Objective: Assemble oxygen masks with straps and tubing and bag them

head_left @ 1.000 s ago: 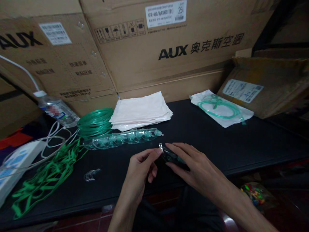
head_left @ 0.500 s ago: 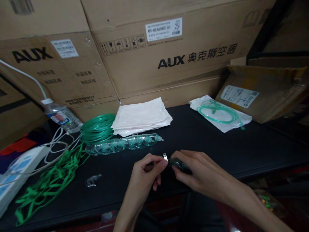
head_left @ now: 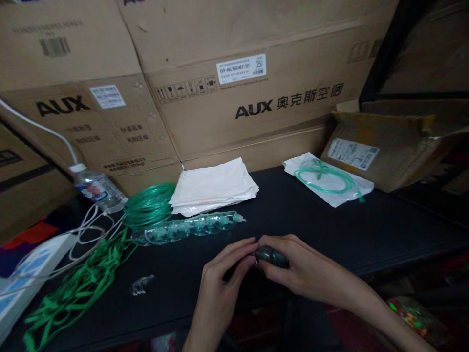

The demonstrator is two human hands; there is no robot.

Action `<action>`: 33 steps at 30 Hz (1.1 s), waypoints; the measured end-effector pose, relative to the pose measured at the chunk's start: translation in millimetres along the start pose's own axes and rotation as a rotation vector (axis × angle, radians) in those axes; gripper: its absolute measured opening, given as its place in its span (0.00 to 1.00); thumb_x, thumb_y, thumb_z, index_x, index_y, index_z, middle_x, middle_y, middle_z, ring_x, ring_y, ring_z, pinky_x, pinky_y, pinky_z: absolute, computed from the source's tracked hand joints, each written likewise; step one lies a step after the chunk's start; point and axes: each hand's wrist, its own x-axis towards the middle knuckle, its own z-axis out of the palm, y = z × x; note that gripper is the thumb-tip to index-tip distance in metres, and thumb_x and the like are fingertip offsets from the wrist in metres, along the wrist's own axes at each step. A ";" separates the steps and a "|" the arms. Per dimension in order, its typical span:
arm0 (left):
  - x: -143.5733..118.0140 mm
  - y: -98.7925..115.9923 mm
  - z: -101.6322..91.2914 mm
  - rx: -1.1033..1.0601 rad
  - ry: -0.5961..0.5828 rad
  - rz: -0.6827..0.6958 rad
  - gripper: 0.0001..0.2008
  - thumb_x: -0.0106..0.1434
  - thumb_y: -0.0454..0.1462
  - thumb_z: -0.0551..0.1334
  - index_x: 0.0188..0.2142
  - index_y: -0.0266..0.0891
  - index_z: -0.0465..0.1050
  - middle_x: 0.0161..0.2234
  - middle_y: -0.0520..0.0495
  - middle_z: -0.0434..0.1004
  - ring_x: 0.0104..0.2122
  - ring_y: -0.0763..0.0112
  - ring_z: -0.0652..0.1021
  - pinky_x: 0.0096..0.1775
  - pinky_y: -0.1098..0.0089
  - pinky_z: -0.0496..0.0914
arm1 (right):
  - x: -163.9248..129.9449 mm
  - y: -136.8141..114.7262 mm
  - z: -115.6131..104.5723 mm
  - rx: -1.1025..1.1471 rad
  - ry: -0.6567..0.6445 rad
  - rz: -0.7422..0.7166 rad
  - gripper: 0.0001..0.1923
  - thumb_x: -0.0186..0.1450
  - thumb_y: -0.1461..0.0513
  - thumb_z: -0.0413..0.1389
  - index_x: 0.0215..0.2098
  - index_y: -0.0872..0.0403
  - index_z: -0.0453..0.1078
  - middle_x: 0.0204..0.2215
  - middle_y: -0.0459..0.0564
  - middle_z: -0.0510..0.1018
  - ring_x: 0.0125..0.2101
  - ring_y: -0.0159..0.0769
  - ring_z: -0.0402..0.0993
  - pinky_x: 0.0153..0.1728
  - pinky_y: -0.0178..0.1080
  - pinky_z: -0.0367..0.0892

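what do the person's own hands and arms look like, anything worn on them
The left hand and right hand are bare, with slim fingers. No gloves, rings, watch or bracelet show, and no sleeves cover the visible forearms.

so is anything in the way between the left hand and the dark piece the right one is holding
Nothing visible: the left hand reaches the end of the dark piece in the right hand. The row of clear greenish parts lies farther back.
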 end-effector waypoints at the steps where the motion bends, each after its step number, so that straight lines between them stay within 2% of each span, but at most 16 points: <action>1: -0.5 -1.6 0.2 0.003 -0.016 0.013 0.13 0.70 0.35 0.64 0.50 0.50 0.84 0.54 0.48 0.83 0.55 0.60 0.80 0.59 0.61 0.73 | 0.4 2.3 -0.4 0.015 -0.014 0.006 0.03 0.70 0.62 0.57 0.41 0.52 0.73 0.35 0.45 0.80 0.38 0.38 0.75 0.42 0.37 0.65; 5: -3.0 -5.6 2.1 0.016 -0.035 0.022 0.18 0.66 0.33 0.69 0.52 0.54 0.82 0.56 0.52 0.82 0.56 0.62 0.80 0.59 0.64 0.74 | 0.4 9.3 -1.6 0.056 -0.040 0.026 0.04 0.70 0.61 0.56 0.38 0.52 0.73 0.31 0.42 0.75 0.34 0.35 0.71 0.38 0.35 0.63; 11: -4.5 -0.3 2.7 0.019 0.004 0.049 0.17 0.63 0.32 0.71 0.50 0.52 0.84 0.48 0.51 0.86 0.48 0.64 0.85 0.52 0.68 0.78 | -1.9 9.2 -5.2 0.159 -0.105 0.006 0.04 0.69 0.63 0.57 0.36 0.52 0.72 0.26 0.39 0.72 0.29 0.31 0.68 0.32 0.33 0.61; 15: -5.0 1.2 2.4 0.013 -0.032 0.046 0.21 0.60 0.33 0.74 0.52 0.54 0.82 0.51 0.52 0.85 0.51 0.63 0.84 0.55 0.68 0.76 | -4.3 7.5 -6.6 0.087 -0.064 0.024 0.03 0.69 0.63 0.57 0.37 0.52 0.73 0.31 0.41 0.75 0.35 0.34 0.71 0.38 0.34 0.62; 19: -5.3 -0.7 3.6 0.004 -0.004 0.043 0.19 0.62 0.33 0.72 0.51 0.56 0.83 0.51 0.53 0.85 0.51 0.65 0.84 0.55 0.69 0.76 | -6.3 3.7 -4.8 0.068 -0.068 0.032 0.02 0.69 0.63 0.57 0.37 0.51 0.72 0.31 0.41 0.76 0.35 0.34 0.73 0.39 0.35 0.63; 22: -5.9 -1.2 0.8 0.023 0.051 0.026 0.18 0.62 0.34 0.73 0.50 0.54 0.84 0.49 0.51 0.86 0.48 0.65 0.84 0.52 0.71 0.77 | -7.1 1.6 -2.3 0.033 -0.055 0.034 0.04 0.68 0.64 0.58 0.40 0.50 0.74 0.34 0.42 0.78 0.38 0.36 0.74 0.43 0.36 0.65; 25: -11.0 -3.0 -8.9 -0.070 0.151 -0.043 0.13 0.62 0.38 0.72 0.48 0.52 0.85 0.47 0.49 0.87 0.43 0.66 0.85 0.46 0.73 0.79 | -7.1 4.8 -1.1 -0.019 -0.030 0.002 0.08 0.67 0.65 0.58 0.43 0.48 0.74 0.39 0.43 0.79 0.43 0.38 0.76 0.49 0.39 0.66; 29: -26.9 -8.7 -26.6 -0.233 0.270 -0.155 0.13 0.59 0.45 0.75 0.43 0.46 0.87 0.43 0.44 0.88 0.40 0.63 0.86 0.41 0.74 0.80 | -3.5 18.4 0.0 -0.106 0.117 -0.069 0.10 0.71 0.62 0.56 0.50 0.47 0.72 0.45 0.47 0.80 0.48 0.42 0.75 0.51 0.42 0.68; 33: -42.3 -9.3 -41.3 -0.184 0.377 -0.206 0.12 0.58 0.46 0.75 0.37 0.43 0.86 0.37 0.45 0.88 0.37 0.63 0.86 0.37 0.74 0.79 | 3.6 31.6 7.5 -0.043 0.260 -0.105 0.10 0.73 0.60 0.54 0.52 0.47 0.71 0.45 0.48 0.81 0.45 0.40 0.78 0.47 0.42 0.70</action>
